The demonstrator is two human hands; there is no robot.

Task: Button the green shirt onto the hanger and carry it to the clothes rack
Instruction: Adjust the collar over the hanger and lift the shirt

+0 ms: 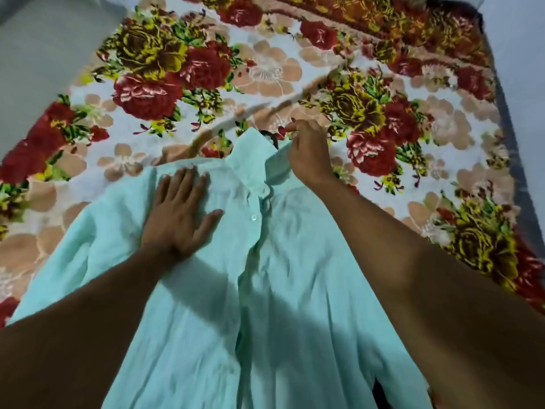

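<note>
- Shirt (265,290): one pale green shirt lies front-up on a flowered blanket (206,69), collar pointing away from the person, hem running out of view at the bottom edge.
- Buttons: one white button (254,217) is clearly seen on the placket, just right of the left thumb tip; a second, fainter one (232,370) shows much lower down. More I cannot count, as the picture is blurred.
- Left hand (180,211): one hand, flat on the shirt's chest panel, palm down, fingers (188,178) spread fairly wide and gripping nothing; their tips reach up to the shoulder seam.
- Right hand (309,154): one hand at the collar, fingers curled in narrow, thumb and forefinger pinched together at the collar's far edge. What they pinch is too blurred to tell.
- Hanger (272,137): one dark curved piece peeps out of the collar opening, just left of the right fingers.
- Blanket: one, with red and yellow roses, lies beyond all the fingertips and on both sides.
</note>
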